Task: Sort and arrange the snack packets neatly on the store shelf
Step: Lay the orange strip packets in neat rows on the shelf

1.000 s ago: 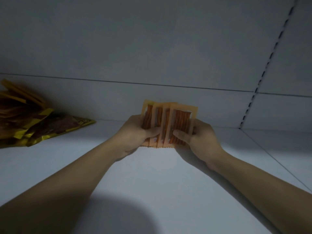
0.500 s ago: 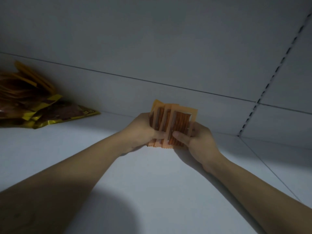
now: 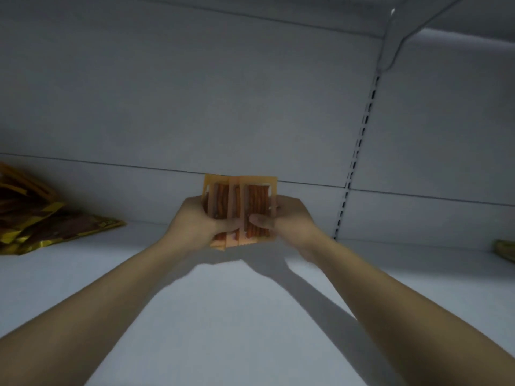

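A bunch of orange packets [image 3: 241, 208] stands upright in the middle of the view, fanned slightly so that three or four overlap, each with a clear window showing reddish-brown sticks inside. The bunch is held between both hands above the white shelf [image 3: 250, 316], close to the back panel [image 3: 223, 93]; whether its lower edges touch the shelf cannot be told.

The left hand [image 3: 196, 222] grips the left side of the bunch, its thumb laid across the front of the packets and its fingers wrapped behind them out of sight. The right hand [image 3: 287, 218] grips the right side, thumb pressed on the front packet and fingertips curled round its right edge.

Well apart to the left, against the back panel, lies a loose heap of yellow-and-brown packets [image 3: 41, 221], some flat on the shelf and others leaning. At the far right edge a bit of another yellowish packet [image 3: 505, 249] shows on the neighbouring shelf. A slotted upright [image 3: 355, 160] runs down the back panel to the right of the hands, with a bracket [image 3: 390, 51] above it.
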The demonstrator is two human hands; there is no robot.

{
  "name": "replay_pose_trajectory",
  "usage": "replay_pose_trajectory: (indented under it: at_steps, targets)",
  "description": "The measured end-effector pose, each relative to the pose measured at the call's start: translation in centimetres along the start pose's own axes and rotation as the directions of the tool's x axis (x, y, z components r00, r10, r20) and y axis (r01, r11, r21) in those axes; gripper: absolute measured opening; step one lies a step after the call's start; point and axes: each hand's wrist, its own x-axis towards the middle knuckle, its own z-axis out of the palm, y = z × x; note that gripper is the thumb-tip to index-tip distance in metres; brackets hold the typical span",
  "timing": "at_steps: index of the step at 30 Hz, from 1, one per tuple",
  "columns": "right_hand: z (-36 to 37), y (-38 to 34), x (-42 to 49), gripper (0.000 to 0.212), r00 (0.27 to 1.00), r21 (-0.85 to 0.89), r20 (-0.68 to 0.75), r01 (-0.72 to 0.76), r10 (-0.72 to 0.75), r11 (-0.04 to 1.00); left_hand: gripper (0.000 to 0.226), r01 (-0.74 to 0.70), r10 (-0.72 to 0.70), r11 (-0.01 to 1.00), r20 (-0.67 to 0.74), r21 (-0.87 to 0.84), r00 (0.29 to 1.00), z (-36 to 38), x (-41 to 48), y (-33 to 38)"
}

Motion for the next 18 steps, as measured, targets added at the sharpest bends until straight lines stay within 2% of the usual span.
replay_pose_trajectory:
  at_steps: [5,12,18]
  targets:
    - [-4.3,-0.4,-3.3,0.016,0.998,0.038,-0.067,0.024,-0.021,0.999,0.032,-0.036,0.039,0.99,0.02,-0.138,0.999,4.2,-2.6,3.2]
    - [-12.8,-1.3,-9.7,0.02,0.977,0.045,-0.211,-0.023,0.032,0.999,0.029,-0.055,0.077,0.989,0.164,-0.134,0.983,10.9,-6.3,9.4]
    - [-20.4,-2.0,-17.6,0.019,0.949,0.03,-0.31,-0.04,0.047,0.999,0.029,-0.055,0.114,0.975,0.274,-0.215,0.955,18.3,-10.6,14.5]
